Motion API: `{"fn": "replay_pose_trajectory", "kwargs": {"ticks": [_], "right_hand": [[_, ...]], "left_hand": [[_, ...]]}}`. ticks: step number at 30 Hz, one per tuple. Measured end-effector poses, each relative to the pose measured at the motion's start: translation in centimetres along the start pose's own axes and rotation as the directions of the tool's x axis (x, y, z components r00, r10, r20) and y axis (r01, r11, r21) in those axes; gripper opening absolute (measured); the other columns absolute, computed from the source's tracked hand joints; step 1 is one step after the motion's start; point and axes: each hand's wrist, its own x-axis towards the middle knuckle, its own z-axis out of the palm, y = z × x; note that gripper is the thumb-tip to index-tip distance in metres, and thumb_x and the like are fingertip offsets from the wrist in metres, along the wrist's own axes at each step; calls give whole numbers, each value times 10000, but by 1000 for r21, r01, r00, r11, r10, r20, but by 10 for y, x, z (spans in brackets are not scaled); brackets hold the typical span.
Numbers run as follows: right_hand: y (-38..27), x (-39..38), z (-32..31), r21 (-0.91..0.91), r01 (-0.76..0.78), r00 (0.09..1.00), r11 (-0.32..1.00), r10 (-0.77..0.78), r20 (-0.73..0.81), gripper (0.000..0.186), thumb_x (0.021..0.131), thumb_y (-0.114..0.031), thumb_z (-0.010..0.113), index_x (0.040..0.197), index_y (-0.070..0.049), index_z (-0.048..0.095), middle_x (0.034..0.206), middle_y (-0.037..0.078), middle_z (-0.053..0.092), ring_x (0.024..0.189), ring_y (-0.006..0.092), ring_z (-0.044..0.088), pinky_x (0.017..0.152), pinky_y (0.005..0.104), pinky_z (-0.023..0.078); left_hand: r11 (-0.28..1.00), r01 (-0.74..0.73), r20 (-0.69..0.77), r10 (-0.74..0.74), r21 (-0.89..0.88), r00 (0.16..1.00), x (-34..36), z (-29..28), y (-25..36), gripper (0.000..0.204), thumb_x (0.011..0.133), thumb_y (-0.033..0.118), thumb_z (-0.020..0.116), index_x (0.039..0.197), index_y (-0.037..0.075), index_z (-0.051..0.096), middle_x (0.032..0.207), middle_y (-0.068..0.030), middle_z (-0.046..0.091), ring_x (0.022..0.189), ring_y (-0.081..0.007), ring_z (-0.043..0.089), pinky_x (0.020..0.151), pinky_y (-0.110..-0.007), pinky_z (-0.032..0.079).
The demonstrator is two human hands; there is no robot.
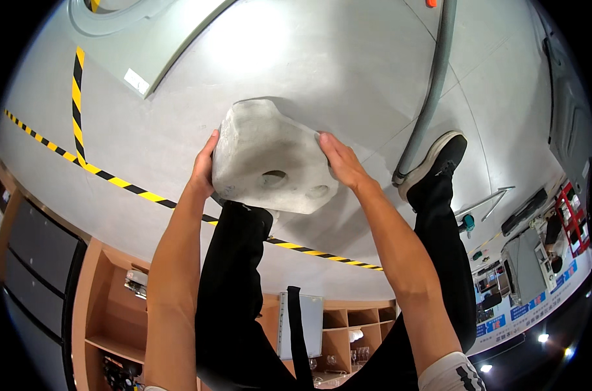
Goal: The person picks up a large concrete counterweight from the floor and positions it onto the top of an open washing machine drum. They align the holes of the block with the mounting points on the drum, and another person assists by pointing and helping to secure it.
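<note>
Bare forearms [407, 267]; left hand [205, 168], right hand [343, 160] on rough, two-hollowed block [260, 146]

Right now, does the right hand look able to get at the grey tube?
Probably not without letting go: the right hand holds the pale grey block at its right edge. If freed, likely yes: only floor shows between it and the grey tube.

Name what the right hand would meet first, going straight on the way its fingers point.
The irregular, pale grey, foam-like block: the right hand seems to touch its edge, though exact depth is unclear.
</note>
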Motion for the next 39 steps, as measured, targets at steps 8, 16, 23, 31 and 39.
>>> {"fn": "replay_pose_trajectory", "kwargs": {"ticks": [8, 16, 23, 31, 39], "right_hand": [[-8, -1, 10, -94, -113, 990, 989, 105, -90, 647, 929, -594, 212, 913, -52, 565, 903, 219, 619, 917, 423, 535, 829, 475, 398], [-49, -70, -31, -183, -168, 982, 969, 149, -113, 735, 926, -606, 167, 1024, -31, 613, 1046, 238, 615, 1015, 443, 527, 892, 469, 398], [-148, -265, -115, -377, 10, 994, 926, 31, 103, 911, 792, -770, 360, 1263, -2, 497, 1140, 267, 590, 1083, 404, 561, 925, 461, 430], [-264, -543, -246, -387, 197, 977, 901, -215, -2, 999, 722, -765, 525, 1283, 61, 477, 1147, 279, 595, 1085, 393, 582, 944, 416, 448], [-225, -699, -366, -232, 211, 949, 950, -255, -184, 1043, 737, -795, 472, 1289, 89, 473, 1199, 276, 570, 1168, 389, 530, 988, 411, 417]], "left_hand": [[996, -66, 56, 69, -52, 996, -9, 11, -4, 647, 922, 496, 485, 1387, 54, 406, 1329, -136, 501, 1165, -246, 525, 963, -364, 428], [995, 86, 95, -81, -52, 992, -61, 36, -5, 600, 952, 481, 422, 1363, 44, 428, 1294, -150, 534, 1159, -263, 541, 959, -394, 446], [944, 169, 290, -84, -284, 953, -266, 110, -13, 459, 978, 345, 390, 1275, 14, 505, 1155, -142, 625, 1029, -275, 624, 902, -426, 516], [980, -159, 351, 193, -122, 916, -551, 236, 4, 519, 974, 417, 345, 1300, 42, 495, 1249, -119, 578, 1106, -254, 582, 934, -410, 486], [967, -247, 367, 207, 67, 907, -683, 391, -22, 502, 950, 389, 300, 1215, 37, 541, 1135, -115, 629, 1002, -254, 635, 842, -423, 543]]}}
